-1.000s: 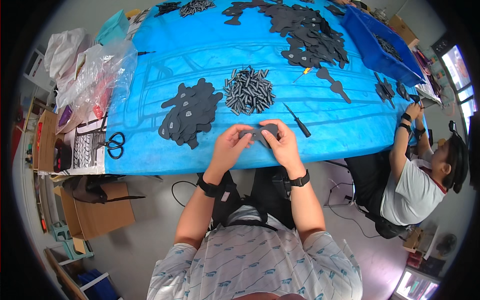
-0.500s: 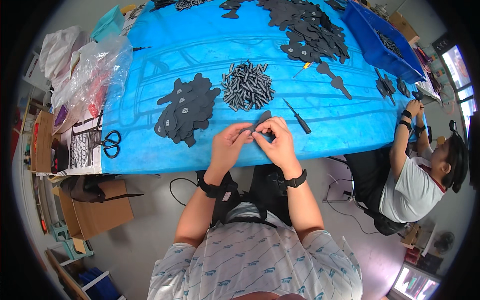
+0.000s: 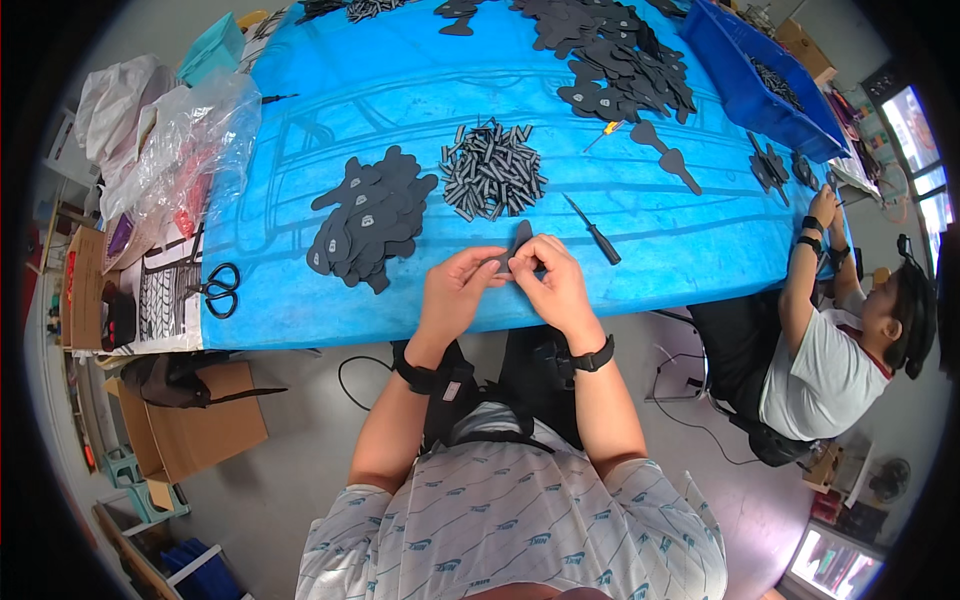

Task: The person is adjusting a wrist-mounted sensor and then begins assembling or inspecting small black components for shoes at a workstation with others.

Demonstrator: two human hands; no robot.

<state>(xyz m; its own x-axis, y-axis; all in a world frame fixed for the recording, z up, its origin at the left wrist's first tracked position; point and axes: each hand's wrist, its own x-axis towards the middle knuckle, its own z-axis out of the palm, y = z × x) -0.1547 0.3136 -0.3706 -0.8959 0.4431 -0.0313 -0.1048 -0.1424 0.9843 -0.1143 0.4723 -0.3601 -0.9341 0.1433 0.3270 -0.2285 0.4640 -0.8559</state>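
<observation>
Between my two hands, just above the near edge of the table, is a dark grey flat foam-like piece with a rounded end poking up past the fingers. My left hand pinches its left side, fingertips pressed together. My right hand grips it from the other side, thumb and fingers meeting. Most of the piece is hidden by the fingers. Farther off lies a heap of short dark tubes. A pile of similar flat grey pieces is to the left. A black-handled screwdriver rests to the right of my hands.
A blue cloth covers the table. Black scissors lie at the left, near plastic bags. At far right are a blue bin, more grey pieces and a yellow-handled screwdriver. A co-worker sits at the right.
The rounded end of the grey piece now points more upright. My hands stay close together in nearly the same spot, and the view has shifted slightly.
</observation>
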